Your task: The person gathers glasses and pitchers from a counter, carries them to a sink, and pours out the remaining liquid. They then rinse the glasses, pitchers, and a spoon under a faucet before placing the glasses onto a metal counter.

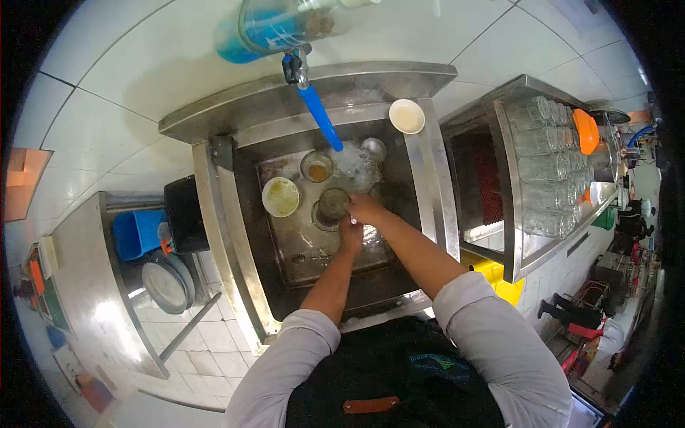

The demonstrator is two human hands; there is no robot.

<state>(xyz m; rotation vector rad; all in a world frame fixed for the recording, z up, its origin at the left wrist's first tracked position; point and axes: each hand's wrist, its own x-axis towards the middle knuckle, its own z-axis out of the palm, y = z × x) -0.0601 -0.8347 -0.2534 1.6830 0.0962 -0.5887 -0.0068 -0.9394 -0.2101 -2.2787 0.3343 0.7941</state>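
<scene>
white wall tiles surround a steel sink (214, 185) with soapy water. fingers of both hands curl together around the rim of a glass (330, 207) standing in the basin; right hand (365, 208) above, left hand (349, 234) below. nearby sit a yellowish bowl (280, 197), another glass (317, 167), a blue tap (320, 118) and racked glasses (546, 167).

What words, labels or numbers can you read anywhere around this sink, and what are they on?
None can be read.
Apron: a small green mark, too blurred to read.
Blue bottle above the tap: no legible label.
Glasses on the rack: no print shows.
</scene>
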